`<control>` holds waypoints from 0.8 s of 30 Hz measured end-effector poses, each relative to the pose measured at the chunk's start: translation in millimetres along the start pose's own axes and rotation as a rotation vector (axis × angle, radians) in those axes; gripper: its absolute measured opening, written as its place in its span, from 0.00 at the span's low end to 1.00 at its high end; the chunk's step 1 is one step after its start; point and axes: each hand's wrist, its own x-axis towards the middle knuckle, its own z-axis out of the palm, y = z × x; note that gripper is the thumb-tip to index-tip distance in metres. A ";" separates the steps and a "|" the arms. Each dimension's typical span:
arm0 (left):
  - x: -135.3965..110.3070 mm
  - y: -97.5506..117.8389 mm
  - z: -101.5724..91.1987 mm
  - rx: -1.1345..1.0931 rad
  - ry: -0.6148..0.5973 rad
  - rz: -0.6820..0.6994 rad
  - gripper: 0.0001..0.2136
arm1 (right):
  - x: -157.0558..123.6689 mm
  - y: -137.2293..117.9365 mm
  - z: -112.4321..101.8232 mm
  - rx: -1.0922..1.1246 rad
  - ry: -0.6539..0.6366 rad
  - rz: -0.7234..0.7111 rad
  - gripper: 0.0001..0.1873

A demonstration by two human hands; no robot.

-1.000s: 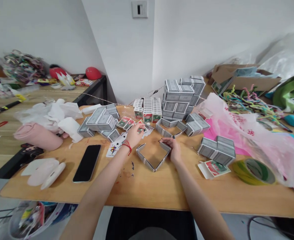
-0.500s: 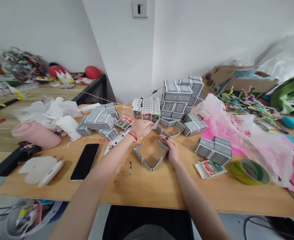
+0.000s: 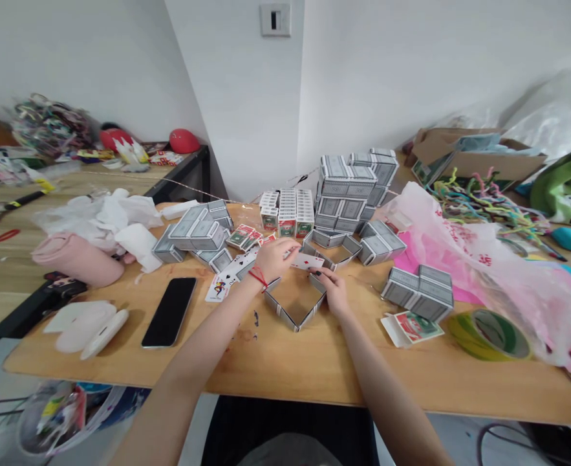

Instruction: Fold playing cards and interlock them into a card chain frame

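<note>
My left hand [image 3: 276, 257], a red cord at its wrist, pinches the left end of a white playing card [image 3: 308, 261] with red pips. Closed fingers of my right hand [image 3: 332, 289] meet the lower right corner of that card. Just below lies a diamond-shaped frame [image 3: 281, 315] of folded grey-backed cards, open toward the back. Behind the card stands a second folded-card frame [image 3: 346, 255]. Loose face-up playing cards [image 3: 220, 285] spread left of my left hand, near red and green card packs [image 3: 242, 237].
Grey card blocks [image 3: 198, 228] stand at left, a tall card stack [image 3: 346, 188] at back, and another card block [image 3: 418, 294] at right. White card boxes [image 3: 295, 210] line the rear. A phone [image 3: 169, 312], yellow tape roll [image 3: 489, 336] and pink plastic bag [image 3: 474, 259] lie around.
The card in my left hand has come over the frame's back opening, its face now showing. My right hand has closed in on its corner. The view has shifted slightly.
</note>
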 end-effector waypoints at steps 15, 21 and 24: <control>-98.0 -0.8 23.5 -0.330 0.026 -0.430 0.20 | -6.5 1.9 -0.4 0.371 0.069 0.308 0.19; -70.0 -23.2 30.4 -0.487 0.014 -0.424 0.17 | -12.6 -1.3 3.4 0.394 0.079 0.171 0.21; -57.0 -29.9 34.0 -0.537 0.076 -0.466 0.16 | -14.1 -1.4 5.2 0.336 0.110 0.155 0.23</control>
